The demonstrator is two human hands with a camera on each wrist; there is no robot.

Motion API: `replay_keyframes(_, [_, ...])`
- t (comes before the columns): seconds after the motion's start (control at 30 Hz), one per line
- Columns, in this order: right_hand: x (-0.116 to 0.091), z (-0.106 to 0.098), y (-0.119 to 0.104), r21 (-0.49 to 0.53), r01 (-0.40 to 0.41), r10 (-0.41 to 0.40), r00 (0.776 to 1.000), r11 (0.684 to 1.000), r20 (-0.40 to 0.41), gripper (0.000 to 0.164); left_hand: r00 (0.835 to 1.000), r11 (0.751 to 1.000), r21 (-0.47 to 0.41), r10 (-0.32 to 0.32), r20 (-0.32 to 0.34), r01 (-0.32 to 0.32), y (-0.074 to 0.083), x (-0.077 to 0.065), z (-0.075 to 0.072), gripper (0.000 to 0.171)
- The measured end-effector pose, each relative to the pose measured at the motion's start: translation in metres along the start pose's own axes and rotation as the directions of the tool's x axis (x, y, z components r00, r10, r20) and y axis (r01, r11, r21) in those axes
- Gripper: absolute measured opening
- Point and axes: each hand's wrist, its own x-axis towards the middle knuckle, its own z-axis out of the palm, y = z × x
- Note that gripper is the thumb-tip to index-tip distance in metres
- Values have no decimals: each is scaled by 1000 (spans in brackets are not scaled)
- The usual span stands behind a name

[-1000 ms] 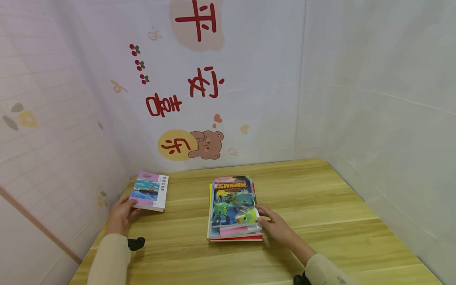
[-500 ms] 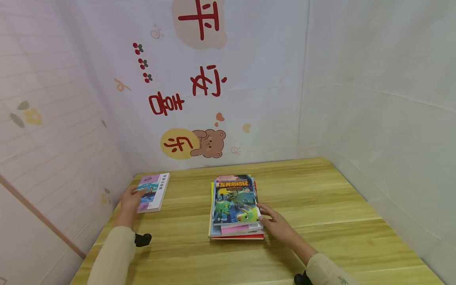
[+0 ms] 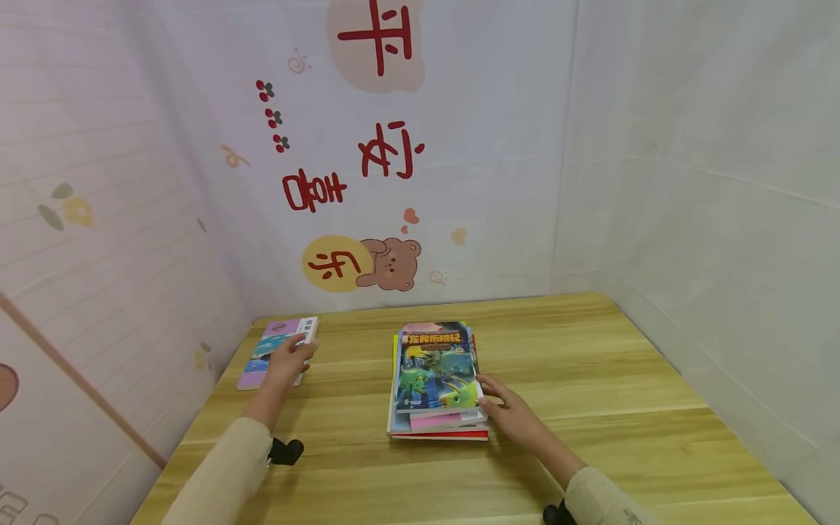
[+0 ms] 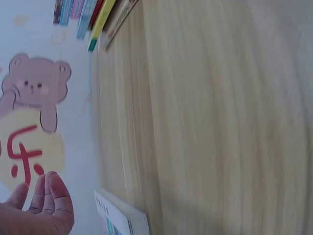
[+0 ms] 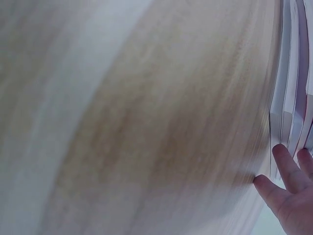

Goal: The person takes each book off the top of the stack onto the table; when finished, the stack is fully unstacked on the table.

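Stack [image 3: 436,372] edge at right hand [image 3: 512,415]; book [image 3: 264,356] well apart.

"Any writing?"
"The white fabric wall [image 3: 492,146] shows 平, 安, 喜, 乐 in red, sideways."
"And the books?"
"The blue-green dinosaur paperback [image 3: 433,372]: yellow lettering ending 历险记. The purple-and-blue paperback [image 3: 265,348]: partly covered, unreadable."

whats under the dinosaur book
Under the dinosaur book, other books peek out: edges of a pink book, a light blue book, a yellow book and a red book. Most of their covers are hidden, so their titles cannot be read.
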Motion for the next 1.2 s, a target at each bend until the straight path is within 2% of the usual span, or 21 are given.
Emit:
replay_keyframes(0.43, [-1, 0, 1, -19, 10, -11, 1000, 1000, -3, 45, 998, 997, -72, 19, 63, -14, 6, -36, 52, 61])
replay_keyframes(0.73, [1, 1, 4, -35, 8, -8, 1000, 999, -4, 45, 995, 989, -147, 19, 101, -4, 6, -59, 78, 58])
replay_keyframes(0.97, [0, 1, 4, -31, 0, 0, 1000, 1000, -5, 46, 996, 983, -181, 13, 93, 4, 2, -71, 95, 56])
replay_keyframes(1.2, [0, 1, 3, -33, 1, -1, 1000, 999, -6, 45, 991, 975, -221, 24, 134, 6, -2, -83, 111, 61])
